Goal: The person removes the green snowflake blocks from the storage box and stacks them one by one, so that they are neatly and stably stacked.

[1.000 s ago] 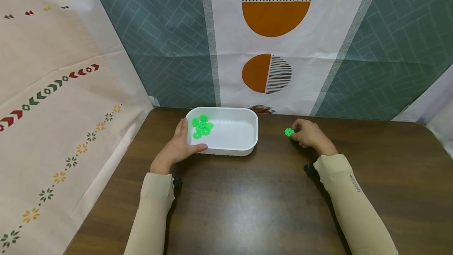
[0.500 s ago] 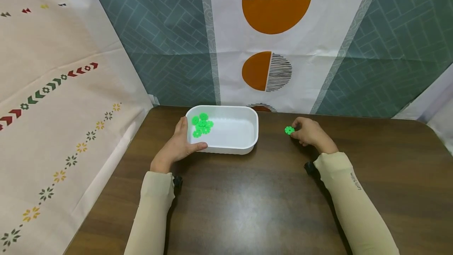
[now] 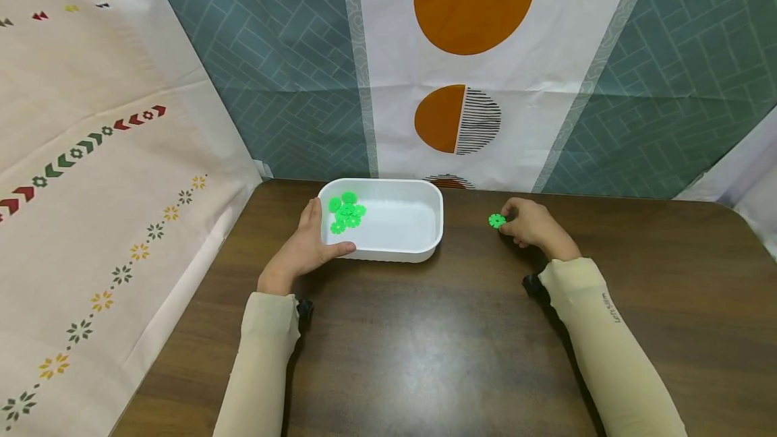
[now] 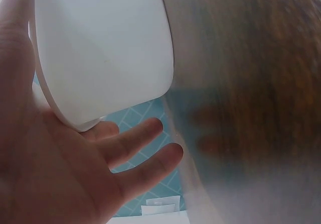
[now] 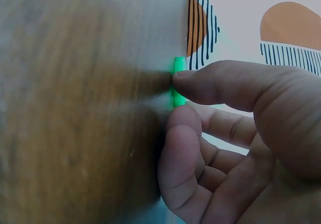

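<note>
A white tray (image 3: 397, 221) sits near the table's back edge, with several green flower-shaped discs (image 3: 347, 212) gathered at its left end. My left hand (image 3: 303, 248) holds the tray's left end, thumb along the front rim and fingers at the side. In the left wrist view, two fingers of that hand (image 4: 55, 158) extend past the tray wall (image 4: 105, 48). To the right of the tray, my right hand (image 3: 534, 226) pinches one green disc (image 3: 496, 221) at the tabletop. The right wrist view has the disc (image 5: 179, 99) edge-on between the thumb and curled fingers of this hand (image 5: 241, 128).
The dark wooden table (image 3: 400, 342) extends in front of and to the right of the tray. A patterned teal and white cloth (image 3: 388, 106) hangs behind it, and a cream cloth (image 3: 79, 221) with printed motifs lines the left side.
The head view has tilted slightly, so the table, tray and hands appear a little higher. Both hands keep their hold, with no clear movement of the tray or disc on the table.
</note>
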`<action>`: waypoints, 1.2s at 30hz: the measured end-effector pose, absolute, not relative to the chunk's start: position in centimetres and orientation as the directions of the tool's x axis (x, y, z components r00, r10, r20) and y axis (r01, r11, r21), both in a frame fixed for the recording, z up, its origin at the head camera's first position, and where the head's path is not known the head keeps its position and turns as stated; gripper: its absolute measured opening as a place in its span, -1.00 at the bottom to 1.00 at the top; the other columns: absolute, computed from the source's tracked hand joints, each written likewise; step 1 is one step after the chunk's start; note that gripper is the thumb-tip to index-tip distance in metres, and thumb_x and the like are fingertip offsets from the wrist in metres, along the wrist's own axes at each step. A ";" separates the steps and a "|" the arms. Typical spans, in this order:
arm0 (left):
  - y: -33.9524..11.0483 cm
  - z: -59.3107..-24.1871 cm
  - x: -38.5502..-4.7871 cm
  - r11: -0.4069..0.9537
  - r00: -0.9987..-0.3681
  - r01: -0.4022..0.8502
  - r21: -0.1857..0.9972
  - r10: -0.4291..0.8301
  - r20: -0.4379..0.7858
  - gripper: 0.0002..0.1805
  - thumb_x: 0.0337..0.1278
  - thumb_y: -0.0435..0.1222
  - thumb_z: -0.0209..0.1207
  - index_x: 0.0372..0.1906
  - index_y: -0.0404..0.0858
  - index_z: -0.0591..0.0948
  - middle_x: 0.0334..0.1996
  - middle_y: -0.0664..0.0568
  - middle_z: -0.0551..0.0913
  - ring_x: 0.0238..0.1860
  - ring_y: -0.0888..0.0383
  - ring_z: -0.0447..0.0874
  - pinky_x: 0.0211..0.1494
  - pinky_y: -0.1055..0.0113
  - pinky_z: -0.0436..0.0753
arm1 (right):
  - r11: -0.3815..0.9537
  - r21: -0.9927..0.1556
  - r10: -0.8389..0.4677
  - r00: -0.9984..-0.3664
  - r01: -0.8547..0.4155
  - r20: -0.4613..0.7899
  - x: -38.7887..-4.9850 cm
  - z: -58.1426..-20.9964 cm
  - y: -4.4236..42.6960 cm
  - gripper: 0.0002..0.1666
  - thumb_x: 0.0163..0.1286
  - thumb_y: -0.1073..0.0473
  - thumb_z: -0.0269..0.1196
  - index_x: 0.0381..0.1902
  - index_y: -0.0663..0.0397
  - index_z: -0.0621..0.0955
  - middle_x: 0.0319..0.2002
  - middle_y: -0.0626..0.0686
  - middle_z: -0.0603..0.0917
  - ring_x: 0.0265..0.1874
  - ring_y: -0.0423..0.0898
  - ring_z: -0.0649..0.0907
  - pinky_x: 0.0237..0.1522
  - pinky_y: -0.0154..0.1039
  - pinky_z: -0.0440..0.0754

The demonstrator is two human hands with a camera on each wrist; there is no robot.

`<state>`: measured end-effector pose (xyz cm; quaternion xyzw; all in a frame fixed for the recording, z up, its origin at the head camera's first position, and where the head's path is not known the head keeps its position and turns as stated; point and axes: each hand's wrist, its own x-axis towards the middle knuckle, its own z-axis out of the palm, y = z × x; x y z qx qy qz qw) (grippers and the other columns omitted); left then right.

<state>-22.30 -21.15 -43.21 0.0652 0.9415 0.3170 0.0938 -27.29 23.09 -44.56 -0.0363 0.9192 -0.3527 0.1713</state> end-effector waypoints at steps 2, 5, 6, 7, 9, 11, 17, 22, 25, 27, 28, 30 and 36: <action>-21.2 -43.2 -22.3 0.792 -0.974 0.064 0.607 0.181 -0.134 0.45 0.04 0.26 0.37 0.58 -0.32 -0.41 0.60 -0.21 -0.40 0.55 -0.23 -0.10 0.46 -0.09 0.18 | 0.749 -0.660 -0.187 -0.938 0.055 -0.290 -27.3 -44.5 23.1 -0.64 0.42 0.28 0.28 0.09 0.27 0.47 -0.44 0.20 0.56 -0.55 -0.03 0.60 -0.43 -0.17 0.67; -21.3 -43.2 -22.3 0.794 -0.975 0.060 0.605 0.176 -0.134 0.46 0.03 0.27 0.36 0.59 -0.32 -0.40 0.60 -0.21 -0.39 0.54 -0.24 -0.07 0.46 -0.09 0.19 | 0.748 -0.661 -0.188 -0.939 0.052 -0.287 -27.4 -44.4 23.0 -0.64 0.42 0.28 0.28 0.10 0.27 0.47 -0.43 0.20 0.57 -0.54 -0.03 0.60 -0.43 -0.17 0.67; -21.3 -43.2 -22.3 0.794 -0.975 0.059 0.605 0.175 -0.134 0.46 0.02 0.28 0.36 0.59 -0.32 -0.39 0.60 -0.21 -0.39 0.54 -0.24 -0.07 0.46 -0.09 0.19 | 0.748 -0.662 -0.188 -0.940 0.052 -0.286 -27.4 -44.4 23.0 -0.64 0.42 0.28 0.28 0.10 0.27 0.47 -0.43 0.20 0.57 -0.54 -0.03 0.60 -0.43 -0.17 0.67; -21.3 -43.2 -22.2 0.795 -0.976 0.057 0.604 0.173 -0.135 0.46 0.02 0.28 0.36 0.59 -0.32 -0.39 0.60 -0.21 -0.39 0.54 -0.24 -0.06 0.46 -0.10 0.19 | 0.747 -0.663 -0.189 -0.940 0.051 -0.285 -27.4 -44.4 23.0 -0.63 0.42 0.28 0.28 0.10 0.27 0.47 -0.42 0.21 0.57 -0.54 -0.03 0.60 -0.43 -0.17 0.67; -21.4 -43.2 -22.2 0.794 -0.975 0.053 0.606 0.171 -0.139 0.45 0.04 0.27 0.36 0.59 -0.30 -0.41 0.60 -0.20 -0.39 0.54 -0.24 -0.06 0.46 -0.10 0.19 | 0.745 -0.665 -0.191 -0.940 0.049 -0.283 -27.4 -44.3 23.0 -0.63 0.41 0.28 0.28 0.11 0.28 0.47 -0.40 0.21 0.57 -0.53 -0.03 0.60 -0.42 -0.17 0.67; -21.4 -43.2 -22.2 0.795 -0.975 0.053 0.605 0.171 -0.139 0.45 0.05 0.26 0.36 0.59 -0.30 -0.42 0.60 -0.21 -0.39 0.54 -0.24 -0.06 0.46 -0.11 0.19 | 0.742 -0.669 -0.193 -0.939 0.050 -0.284 -27.4 -44.3 23.0 -0.61 0.41 0.27 0.29 0.12 0.28 0.47 -0.38 0.21 0.57 -0.52 -0.02 0.61 -0.42 -0.17 0.67; -21.3 -43.2 -22.2 0.791 -0.975 0.058 0.609 0.177 -0.137 0.46 0.03 0.27 0.36 0.59 -0.30 -0.42 0.60 -0.24 -0.38 0.54 -0.24 -0.09 0.46 -0.11 0.18 | 0.712 -0.700 -0.208 -0.937 0.052 -0.281 -27.4 -44.6 23.5 -0.56 0.39 0.27 0.31 0.16 0.31 0.47 -0.30 0.24 0.57 -0.48 -0.02 0.62 -0.40 -0.17 0.68; -21.3 -43.2 -22.2 0.787 -0.975 0.053 0.614 0.174 -0.139 0.46 0.03 0.27 0.37 0.59 -0.27 -0.43 0.60 -0.21 -0.39 0.55 -0.24 -0.10 0.46 -0.12 0.16 | 0.685 -0.726 -0.224 -0.931 0.060 -0.288 -27.2 -44.5 23.9 -0.56 0.40 0.30 0.29 0.17 0.34 0.46 -0.24 0.23 0.58 -0.43 0.01 0.62 -0.37 -0.15 0.69; -21.3 -43.3 -22.2 0.785 -0.975 0.053 0.617 0.174 -0.138 0.46 0.03 0.27 0.37 0.59 -0.27 -0.43 0.60 -0.20 -0.40 0.55 -0.23 -0.12 0.47 -0.12 0.15 | 0.682 -0.728 -0.225 -0.930 0.063 -0.291 -27.2 -44.4 24.0 -0.57 0.40 0.31 0.28 0.16 0.35 0.46 -0.24 0.23 0.58 -0.42 0.02 0.61 -0.36 -0.15 0.68; -21.4 -43.3 -22.2 0.785 -0.975 0.053 0.617 0.174 -0.138 0.47 0.02 0.29 0.36 0.59 -0.27 -0.43 0.60 -0.19 -0.41 0.56 -0.23 -0.13 0.47 -0.11 0.14 | 0.682 -0.728 -0.220 -0.931 0.067 -0.292 -27.2 -44.5 24.0 -0.59 0.41 0.32 0.27 0.15 0.34 0.47 -0.25 0.22 0.58 -0.42 0.02 0.61 -0.36 -0.16 0.68; -21.4 -43.3 -22.2 0.786 -0.975 0.053 0.616 0.174 -0.137 0.47 0.01 0.29 0.36 0.59 -0.27 -0.43 0.60 -0.19 -0.41 0.56 -0.23 -0.13 0.47 -0.11 0.15 | 0.682 -0.729 -0.218 -0.931 0.068 -0.292 -27.2 -44.5 24.0 -0.60 0.41 0.33 0.26 0.15 0.34 0.47 -0.25 0.22 0.58 -0.42 0.03 0.61 -0.36 -0.16 0.68; -21.4 -43.3 -22.2 0.786 -0.975 0.054 0.616 0.173 -0.136 0.47 0.01 0.28 0.37 0.59 -0.28 -0.43 0.60 -0.19 -0.41 0.55 -0.23 -0.12 0.47 -0.11 0.16 | 0.678 -0.732 -0.218 -0.932 0.068 -0.289 -27.2 -44.5 24.0 -0.60 0.41 0.34 0.26 0.15 0.35 0.47 -0.27 0.22 0.59 -0.43 0.02 0.62 -0.37 -0.15 0.69; -21.2 -43.2 -22.2 0.791 -0.975 0.053 0.610 0.173 -0.141 0.46 0.02 0.26 0.38 0.59 -0.30 -0.40 0.60 -0.21 -0.38 0.55 -0.23 -0.09 0.46 -0.11 0.19 | 0.646 -0.760 -0.219 -0.936 0.072 -0.275 -27.0 -44.4 24.2 -0.61 0.43 0.35 0.22 0.17 0.37 0.46 -0.28 0.25 0.61 -0.47 0.03 0.65 -0.38 -0.12 0.71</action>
